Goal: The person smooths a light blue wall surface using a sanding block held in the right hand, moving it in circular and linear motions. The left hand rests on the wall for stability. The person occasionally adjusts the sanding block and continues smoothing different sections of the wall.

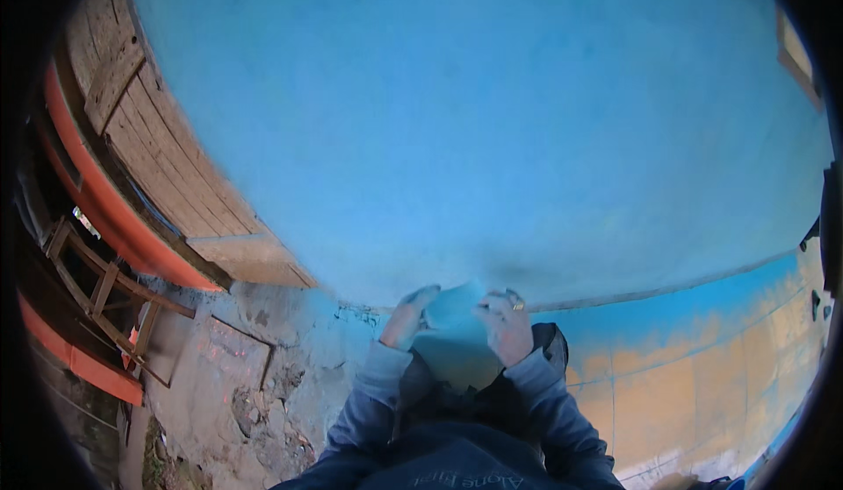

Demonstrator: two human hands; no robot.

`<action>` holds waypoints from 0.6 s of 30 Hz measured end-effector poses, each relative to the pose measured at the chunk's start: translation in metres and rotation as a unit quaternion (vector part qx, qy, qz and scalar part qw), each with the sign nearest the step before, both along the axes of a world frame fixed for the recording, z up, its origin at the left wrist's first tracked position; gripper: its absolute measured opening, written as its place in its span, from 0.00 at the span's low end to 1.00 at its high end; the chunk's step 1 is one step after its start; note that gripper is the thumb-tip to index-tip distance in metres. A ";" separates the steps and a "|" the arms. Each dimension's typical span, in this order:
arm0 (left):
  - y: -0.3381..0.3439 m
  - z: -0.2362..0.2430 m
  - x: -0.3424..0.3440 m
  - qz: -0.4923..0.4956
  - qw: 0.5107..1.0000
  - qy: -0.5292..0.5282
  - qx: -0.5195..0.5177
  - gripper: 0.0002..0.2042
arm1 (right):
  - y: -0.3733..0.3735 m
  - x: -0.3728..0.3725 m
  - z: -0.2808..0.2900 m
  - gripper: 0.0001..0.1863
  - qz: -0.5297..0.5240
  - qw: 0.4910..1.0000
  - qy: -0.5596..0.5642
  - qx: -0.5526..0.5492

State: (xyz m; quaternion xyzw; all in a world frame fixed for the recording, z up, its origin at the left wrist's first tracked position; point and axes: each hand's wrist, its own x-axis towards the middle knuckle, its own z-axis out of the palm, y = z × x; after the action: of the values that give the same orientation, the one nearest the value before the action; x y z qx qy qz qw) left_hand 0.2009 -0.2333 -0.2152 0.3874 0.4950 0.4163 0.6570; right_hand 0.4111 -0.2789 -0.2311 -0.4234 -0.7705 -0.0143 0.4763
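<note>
My left hand (411, 314) and my right hand (507, 323) are at the foot of a light blue wall (492, 139), one on each side of a pale blue, flat thing (452, 310), which looks like a sheet or cloth. Fingers of both hands are curled at its edges, gripping it. A ring shows on my right hand. The thing is softly blurred and close in colour to the wall, so its exact shape is hard to tell. My dark-clad body is below my hands.
Wooden boards (176, 174) and orange ledges (149, 235) edge the left side, with a wooden frame (105, 284) below them. Cracked concrete (219, 385) lies at lower left. A tiled floor (685, 385) dusted with blue runs along the wall at lower right. A framed opening (799, 51) sits upper right.
</note>
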 end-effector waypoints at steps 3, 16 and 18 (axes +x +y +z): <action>-0.005 -0.036 -0.012 -0.023 0.974 0.189 0.120 0.20 | -0.015 -0.008 -0.033 0.14 0.010 0.997 -0.040 -0.068; -0.001 -0.053 0.014 0.093 0.790 0.532 0.290 0.14 | 0.023 0.019 0.063 0.26 0.050 0.969 -0.207 -0.124; 0.001 -0.055 0.022 0.081 0.799 0.507 0.312 0.15 | 0.014 0.037 0.144 0.29 0.048 0.986 -0.160 -0.022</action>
State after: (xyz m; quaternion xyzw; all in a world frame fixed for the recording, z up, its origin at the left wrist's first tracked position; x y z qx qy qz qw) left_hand 0.2230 -0.2321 -0.2697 0.6856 0.6300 0.3446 0.1193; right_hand 0.4480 -0.2646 -0.0874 -0.3890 -0.8563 -0.0422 0.3371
